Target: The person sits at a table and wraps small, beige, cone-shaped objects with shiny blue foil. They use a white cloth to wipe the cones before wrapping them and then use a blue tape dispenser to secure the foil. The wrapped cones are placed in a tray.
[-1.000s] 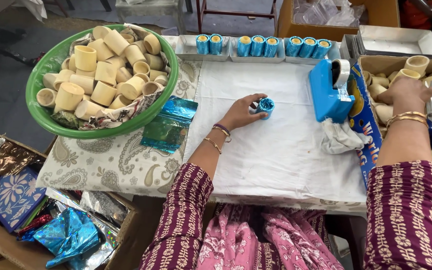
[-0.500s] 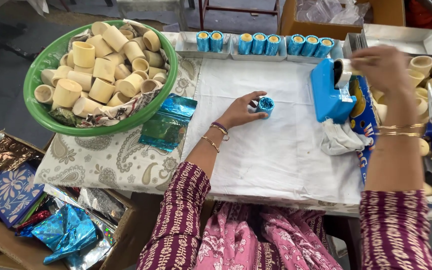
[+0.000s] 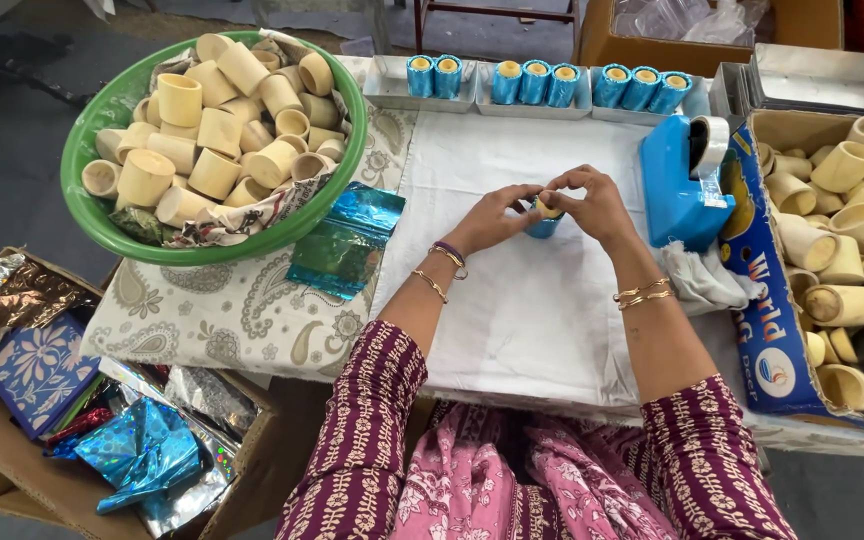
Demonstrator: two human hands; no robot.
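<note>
Both my hands meet over a small blue-wrapped cup point(image 3: 544, 224) standing on the white cloth point(image 3: 522, 330). My left hand point(image 3: 492, 215) grips it from the left, and my right hand point(image 3: 592, 205) pinches its top edge from the right. The cup's yellowish rim shows between my fingertips. A blue tape dispenser point(image 3: 682, 185) stands just right of my right hand. Along the far edge, several finished blue-wrapped cups point(image 3: 542, 82) stand in small white trays.
A green bowl point(image 3: 102, 225) piled with plain pale cups sits at far left. Blue foil sheets point(image 3: 344, 240) lie beside it. A cardboard box point(image 3: 767, 300) of plain cups is at right, with scissors. A box of foil scraps point(image 3: 82, 420) sits on the floor, lower left.
My right hand has come from the tape dispenser across to the blue cup, joining my left hand on it. The left hand stayed holding the cup.
</note>
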